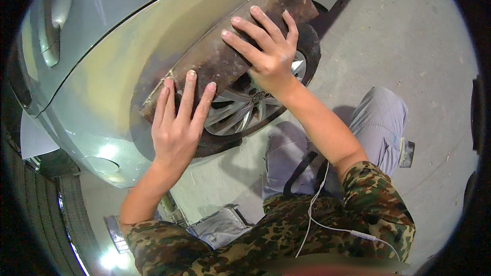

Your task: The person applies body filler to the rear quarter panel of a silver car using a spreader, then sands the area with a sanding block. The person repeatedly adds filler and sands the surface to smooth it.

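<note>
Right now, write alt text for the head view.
Both hands, left hand and right hand, press a long brown sanding block flat against a car's rear fender, above the wheel. Camouflage sleeves and grey trousers show below.

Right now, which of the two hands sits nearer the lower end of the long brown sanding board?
The left hand: its fingers lie flat on the sanding board by the lower end; the right hand presses higher up.
</note>
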A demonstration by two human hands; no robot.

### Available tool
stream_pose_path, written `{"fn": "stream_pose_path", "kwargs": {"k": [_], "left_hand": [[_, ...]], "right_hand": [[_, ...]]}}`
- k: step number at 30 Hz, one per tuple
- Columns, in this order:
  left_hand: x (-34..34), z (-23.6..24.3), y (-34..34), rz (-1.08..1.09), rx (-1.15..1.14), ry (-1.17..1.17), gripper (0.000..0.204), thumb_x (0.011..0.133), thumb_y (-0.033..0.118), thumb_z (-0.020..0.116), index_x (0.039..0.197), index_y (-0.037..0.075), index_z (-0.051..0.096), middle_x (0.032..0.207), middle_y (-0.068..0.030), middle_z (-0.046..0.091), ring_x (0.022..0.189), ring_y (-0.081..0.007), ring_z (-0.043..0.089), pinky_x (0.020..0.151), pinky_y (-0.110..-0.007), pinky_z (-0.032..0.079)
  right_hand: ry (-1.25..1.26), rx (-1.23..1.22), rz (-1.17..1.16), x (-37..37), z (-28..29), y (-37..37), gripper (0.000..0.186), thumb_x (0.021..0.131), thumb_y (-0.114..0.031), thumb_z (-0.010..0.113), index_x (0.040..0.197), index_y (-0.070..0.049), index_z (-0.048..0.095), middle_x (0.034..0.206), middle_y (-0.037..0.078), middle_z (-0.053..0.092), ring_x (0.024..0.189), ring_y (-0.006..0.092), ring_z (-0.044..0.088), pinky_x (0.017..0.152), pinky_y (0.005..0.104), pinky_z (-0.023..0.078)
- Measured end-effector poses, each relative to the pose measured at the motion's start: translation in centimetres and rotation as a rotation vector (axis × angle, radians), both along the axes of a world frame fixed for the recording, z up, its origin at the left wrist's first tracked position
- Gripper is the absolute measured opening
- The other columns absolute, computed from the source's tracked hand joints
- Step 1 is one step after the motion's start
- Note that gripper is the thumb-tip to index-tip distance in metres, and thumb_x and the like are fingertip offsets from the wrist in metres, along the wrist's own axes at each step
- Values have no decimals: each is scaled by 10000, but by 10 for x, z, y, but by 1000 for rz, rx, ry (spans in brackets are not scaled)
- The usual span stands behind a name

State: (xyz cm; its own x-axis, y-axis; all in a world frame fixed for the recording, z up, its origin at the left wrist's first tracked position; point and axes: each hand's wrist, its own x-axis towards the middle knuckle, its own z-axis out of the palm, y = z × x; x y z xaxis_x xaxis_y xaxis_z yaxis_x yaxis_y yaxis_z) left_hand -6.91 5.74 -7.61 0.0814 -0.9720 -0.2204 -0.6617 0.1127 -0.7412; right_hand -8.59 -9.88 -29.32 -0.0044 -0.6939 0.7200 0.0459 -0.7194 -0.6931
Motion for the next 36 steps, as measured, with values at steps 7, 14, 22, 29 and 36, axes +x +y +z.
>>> {"fn": "stream_pose_path", "kwargs": {"k": [7,14,22,29,36], "left_hand": [[-9,23,-4,-8,-85,-45,515,985,178,608,1478,291,704,1610,-76,596,1482,-392,552,1213,-576,388],[17,20,-12,-44,-84,-68,549,975,120,607,1511,213,677,1628,-122,571,1523,-410,505,1209,-523,450],[15,-1,-4,4,-137,27,548,989,4,604,1494,200,690,1628,-136,566,1532,-403,493,1227,-546,420],[-8,20,-14,-2,-107,-64,531,1003,129,579,1513,239,677,1638,-112,562,1537,-362,499,1265,-552,315],[11,16,-19,-50,-129,13,563,977,-19,598,1492,189,694,1617,-153,573,1504,-383,535,1213,-531,439]], "right_hand": [[-91,20,-102,-3,23,-6,282,943,-268,689,1150,-374,847,1275,-93,774,1291,203,682,1224,561,276],[-182,-19,-108,30,31,-17,315,963,-248,687,1223,-354,831,1344,-88,746,1357,232,644,1227,575,283],[-141,-26,-84,27,11,-9,318,967,-243,684,1225,-357,831,1344,-88,750,1359,233,647,1226,564,303],[-149,-15,-140,6,27,-18,288,938,-229,693,1163,-320,847,1279,-84,773,1296,216,674,1205,547,314],[-164,-7,-111,19,31,-19,305,947,-228,677,1190,-317,838,1288,-78,766,1303,223,668,1188,571,339]]}}
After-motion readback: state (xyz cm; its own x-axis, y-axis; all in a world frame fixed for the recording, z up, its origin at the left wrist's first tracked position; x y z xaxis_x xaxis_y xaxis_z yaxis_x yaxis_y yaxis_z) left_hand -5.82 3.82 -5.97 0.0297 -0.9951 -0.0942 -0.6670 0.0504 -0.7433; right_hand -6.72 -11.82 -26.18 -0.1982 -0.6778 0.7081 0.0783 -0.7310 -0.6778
